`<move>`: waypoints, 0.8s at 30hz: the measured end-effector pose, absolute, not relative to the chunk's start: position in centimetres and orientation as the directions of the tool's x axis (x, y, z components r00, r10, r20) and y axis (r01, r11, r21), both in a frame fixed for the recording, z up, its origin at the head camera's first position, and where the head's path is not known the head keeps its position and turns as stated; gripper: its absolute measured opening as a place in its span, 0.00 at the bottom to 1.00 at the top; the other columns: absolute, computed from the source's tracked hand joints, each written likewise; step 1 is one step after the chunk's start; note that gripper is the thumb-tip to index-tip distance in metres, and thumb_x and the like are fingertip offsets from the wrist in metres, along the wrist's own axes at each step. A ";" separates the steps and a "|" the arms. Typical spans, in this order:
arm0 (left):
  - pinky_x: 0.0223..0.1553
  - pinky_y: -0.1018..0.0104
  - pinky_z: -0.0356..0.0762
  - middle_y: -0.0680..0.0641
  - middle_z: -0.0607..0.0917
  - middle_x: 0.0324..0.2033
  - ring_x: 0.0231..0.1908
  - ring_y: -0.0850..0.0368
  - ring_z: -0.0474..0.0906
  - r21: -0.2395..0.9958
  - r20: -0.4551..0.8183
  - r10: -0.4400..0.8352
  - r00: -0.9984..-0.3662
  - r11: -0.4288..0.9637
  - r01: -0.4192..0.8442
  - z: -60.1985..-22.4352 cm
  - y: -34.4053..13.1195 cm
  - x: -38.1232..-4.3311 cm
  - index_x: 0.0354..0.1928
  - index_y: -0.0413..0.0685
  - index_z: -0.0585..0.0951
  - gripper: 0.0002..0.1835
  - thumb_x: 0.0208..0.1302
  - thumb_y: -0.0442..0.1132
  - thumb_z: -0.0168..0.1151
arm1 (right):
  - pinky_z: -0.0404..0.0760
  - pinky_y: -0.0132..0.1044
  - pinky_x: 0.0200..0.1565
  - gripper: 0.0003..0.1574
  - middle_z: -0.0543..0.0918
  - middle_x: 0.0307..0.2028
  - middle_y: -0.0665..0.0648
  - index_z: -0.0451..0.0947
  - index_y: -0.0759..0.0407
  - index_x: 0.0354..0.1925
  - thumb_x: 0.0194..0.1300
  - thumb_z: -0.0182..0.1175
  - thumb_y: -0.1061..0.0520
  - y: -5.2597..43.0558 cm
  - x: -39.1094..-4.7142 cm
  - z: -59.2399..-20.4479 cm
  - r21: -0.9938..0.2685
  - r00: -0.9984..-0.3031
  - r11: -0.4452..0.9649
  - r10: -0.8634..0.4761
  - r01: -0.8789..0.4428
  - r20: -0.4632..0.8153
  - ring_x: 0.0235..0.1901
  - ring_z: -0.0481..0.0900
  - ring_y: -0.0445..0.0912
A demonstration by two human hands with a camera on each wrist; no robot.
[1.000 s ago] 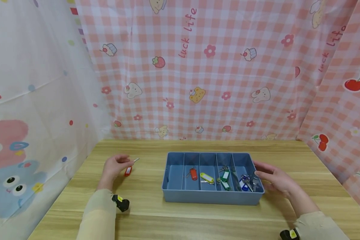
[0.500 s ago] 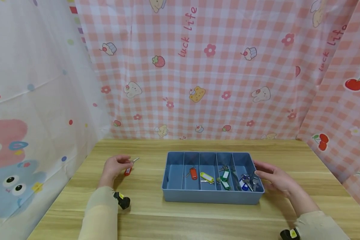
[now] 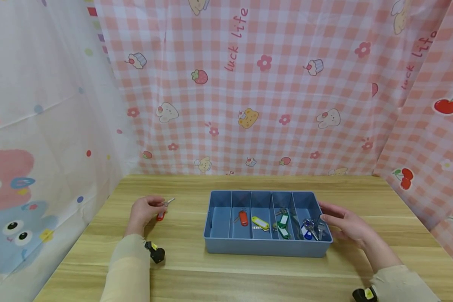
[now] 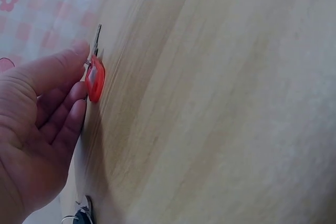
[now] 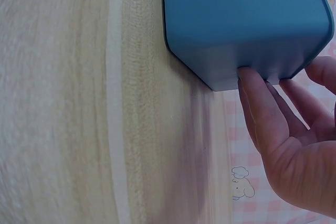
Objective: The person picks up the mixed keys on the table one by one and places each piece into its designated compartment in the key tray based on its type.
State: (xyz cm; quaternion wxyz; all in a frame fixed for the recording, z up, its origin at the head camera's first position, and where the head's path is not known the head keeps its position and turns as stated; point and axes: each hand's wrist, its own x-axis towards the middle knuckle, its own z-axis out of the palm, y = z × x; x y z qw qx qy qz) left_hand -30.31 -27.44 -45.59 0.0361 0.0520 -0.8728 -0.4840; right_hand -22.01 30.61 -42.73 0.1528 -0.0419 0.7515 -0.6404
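In the left wrist view, my left hand (image 4: pixel 39 124) pinches a key (image 4: pixel 96 40) by its ring, between thumb and fingertips. A red key tag (image 4: pixel 94 81) hangs from it, close over the table. The head view has this left hand (image 3: pixel 145 212) to the left of a blue divided box (image 3: pixel 268 247). At the box's right end, my right hand (image 3: pixel 345 222) rests with its thumb by the rim. Its fingertips touch the outer end wall (image 5: pixel 247 59) in the right wrist view, fingers nearly straight.
In the box lie a red-tagged key (image 3: pixel 243 218), a yellow tag (image 3: pixel 260 222), green tags (image 3: pixel 283 220) and blue-tagged keys (image 3: pixel 307 230), in separate compartments. Another ringed key with a dark head (image 4: pixel 82 216) shows below my left hand. Patterned cloth (image 3: pixel 226 105) hangs behind the wooden table (image 3: pixel 196 277).
My left forearm has shifted slightly right, and the red tag has drawn closer under the left fingertips. The right hand and the box have stayed in place.
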 end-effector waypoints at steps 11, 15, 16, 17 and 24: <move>0.35 0.68 0.77 0.44 0.88 0.34 0.37 0.53 0.82 0.816 0.033 -0.133 -0.991 0.576 -0.050 -45.8 -27.2 -30.4 0.43 0.33 0.86 0.13 0.56 0.30 0.73 | 0.77 0.50 0.55 0.42 0.54 0.72 0.75 0.49 0.69 0.75 0.74 0.56 0.55 30.6 -21.9 -42.4 -0.970 -0.951 0.199 -0.248 0.139 -0.187 0.54 0.76 0.43; 0.39 0.63 0.77 0.44 0.88 0.36 0.40 0.48 0.82 0.798 0.039 -0.139 -0.989 0.600 -0.053 -45.9 -27.2 -30.3 0.42 0.36 0.87 0.11 0.57 0.32 0.73 | 0.77 0.51 0.56 0.42 0.54 0.71 0.75 0.50 0.69 0.75 0.74 0.56 0.55 30.6 -21.9 -42.4 -0.970 -0.950 0.201 -0.253 0.135 -0.185 0.54 0.76 0.43; 0.39 0.62 0.77 0.44 0.88 0.36 0.40 0.47 0.81 0.797 0.038 -0.142 -0.989 0.602 -0.056 -45.9 -27.2 -30.3 0.41 0.36 0.88 0.10 0.57 0.32 0.73 | 0.77 0.51 0.56 0.42 0.55 0.71 0.75 0.50 0.69 0.75 0.74 0.56 0.55 30.6 -21.9 -42.4 -0.970 -0.950 0.201 -0.254 0.134 -0.184 0.54 0.76 0.43; 0.41 0.60 0.77 0.44 0.88 0.36 0.41 0.46 0.81 0.793 0.040 -0.142 -0.989 0.606 -0.055 -45.9 -27.3 -30.3 0.41 0.37 0.88 0.10 0.57 0.32 0.72 | 0.77 0.51 0.56 0.42 0.54 0.72 0.75 0.49 0.69 0.75 0.74 0.56 0.55 30.6 -21.9 -42.4 -0.971 -0.949 0.200 -0.256 0.132 -0.182 0.54 0.76 0.43; 0.49 0.51 0.76 0.42 0.88 0.39 0.46 0.42 0.80 0.788 0.050 -0.137 -0.989 0.614 -0.045 -45.9 -27.3 -30.3 0.39 0.38 0.88 0.07 0.58 0.33 0.71 | 0.77 0.51 0.56 0.41 0.55 0.71 0.75 0.50 0.70 0.75 0.75 0.56 0.55 30.5 -21.9 -42.4 -0.972 -0.949 0.196 -0.261 0.129 -0.179 0.53 0.76 0.43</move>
